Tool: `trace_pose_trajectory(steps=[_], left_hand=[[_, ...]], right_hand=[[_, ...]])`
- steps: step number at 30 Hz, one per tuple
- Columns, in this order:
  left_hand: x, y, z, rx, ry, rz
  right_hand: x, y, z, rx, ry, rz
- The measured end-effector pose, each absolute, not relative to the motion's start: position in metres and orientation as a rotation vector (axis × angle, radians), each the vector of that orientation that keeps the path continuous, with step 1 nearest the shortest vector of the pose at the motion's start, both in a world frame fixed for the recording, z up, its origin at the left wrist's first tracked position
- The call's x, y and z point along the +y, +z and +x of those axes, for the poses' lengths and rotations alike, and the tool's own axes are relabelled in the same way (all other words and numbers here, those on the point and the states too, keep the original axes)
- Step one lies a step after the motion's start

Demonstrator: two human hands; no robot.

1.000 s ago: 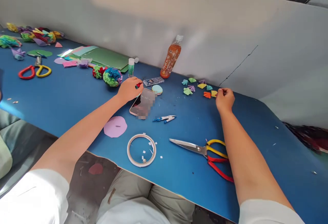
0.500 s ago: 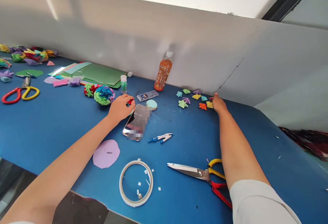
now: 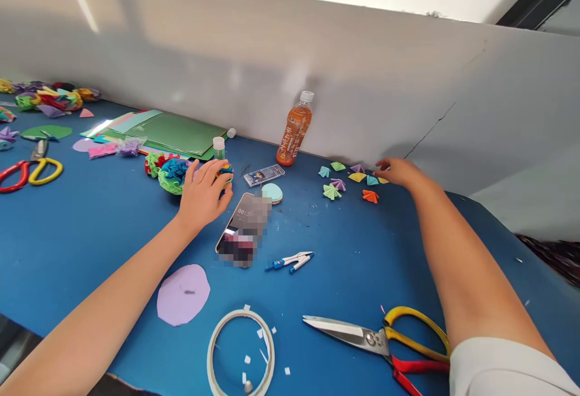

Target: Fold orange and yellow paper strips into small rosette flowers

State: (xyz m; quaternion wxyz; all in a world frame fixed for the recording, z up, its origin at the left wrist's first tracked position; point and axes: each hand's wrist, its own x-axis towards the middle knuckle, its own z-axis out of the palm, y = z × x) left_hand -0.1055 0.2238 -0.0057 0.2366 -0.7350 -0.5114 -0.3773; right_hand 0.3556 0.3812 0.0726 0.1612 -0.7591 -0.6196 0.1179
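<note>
My left hand (image 3: 203, 197) is curled over a multicoloured paper flower (image 3: 225, 171), its fingers around it and partly hiding it. Just left of the hand sit a blue-and-green ruffled paper flower (image 3: 174, 175) and a red-and-green one (image 3: 156, 162). Over by the wall, my right hand (image 3: 399, 172) has its fingertips closed at a yellow folded paper piece (image 3: 383, 180), mostly covered by the hand. Several small folded paper pieces lie beside it, including an orange one (image 3: 370, 196), a teal one (image 3: 372, 180) and a pale green one (image 3: 331, 191).
A phone (image 3: 244, 227), round mint case (image 3: 272, 193), compass (image 3: 290, 261) and orange drink bottle (image 3: 294, 133) stand or lie mid-table. Nearer are large scissors (image 3: 362, 337), a tape roll (image 3: 212, 354) and a purple paper disc (image 3: 183, 295). Green sheets (image 3: 181, 132) and a glue stick (image 3: 219, 147) lie behind.
My left hand has moved back and left with the flower, away from the phone and towards the other flowers. The yellow piece at my right hand has shifted towards the wall. The view has turned slightly.
</note>
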Motion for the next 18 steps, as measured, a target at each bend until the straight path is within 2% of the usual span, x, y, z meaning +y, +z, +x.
trace_pose_trajectory(steps=[11,18], left_hand=[[0.222,0.011,-0.124,-1.314,-1.032,-2.033],[0.224,0.016,-0.128,-1.257,-1.081,-1.967]], right_hand=[[0.415,0.066,0.287,-2.015,0.301,-2.660],[0.385,0.077,0.278,-2.321,0.089,-2.486]])
